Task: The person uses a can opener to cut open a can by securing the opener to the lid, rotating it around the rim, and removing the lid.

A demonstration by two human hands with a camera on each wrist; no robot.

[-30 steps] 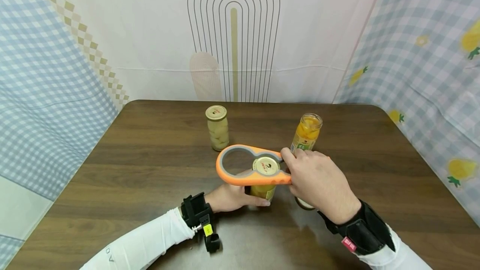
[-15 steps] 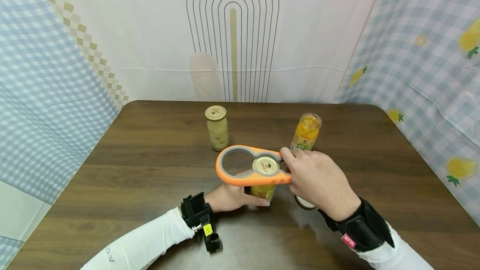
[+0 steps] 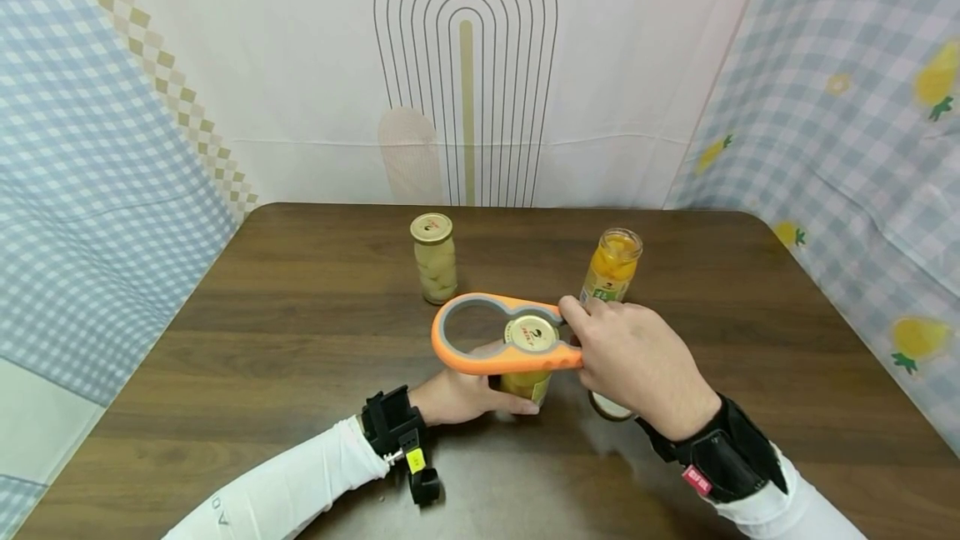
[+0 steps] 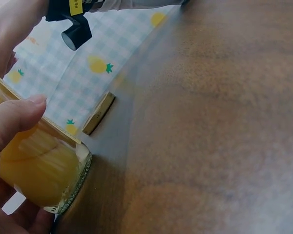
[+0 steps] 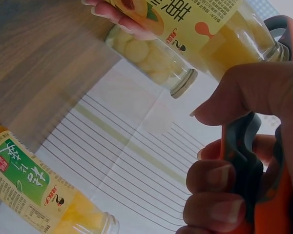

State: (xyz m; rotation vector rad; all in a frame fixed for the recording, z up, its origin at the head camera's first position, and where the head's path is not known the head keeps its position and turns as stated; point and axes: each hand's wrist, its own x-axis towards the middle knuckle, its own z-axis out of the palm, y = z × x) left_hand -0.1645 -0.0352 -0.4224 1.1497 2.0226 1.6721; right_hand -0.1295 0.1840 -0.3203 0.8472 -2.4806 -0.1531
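My left hand (image 3: 468, 396) grips the body of a jar of yellow fruit (image 3: 525, 383), thumb on the near side. Its label, seen in the right wrist view, has a peach picture. A cream lid (image 3: 532, 332) closes this jar. Around the lid sits an orange and grey jar opener (image 3: 471, 363), whose smaller inner curve hugs it. My right hand (image 3: 641, 365) holds the opener's handles, fingers curled round them in the right wrist view. Whether the jar's base touches the table cannot be told.
An uncapped jar of orange-yellow fruit (image 3: 613, 265) stands beyond my right hand. A capped jar of pale fruit (image 3: 435, 269) stands at the back, left of centre. A loose lid (image 3: 611, 408) lies on the wooden table (image 3: 300, 298), partly under my right hand.
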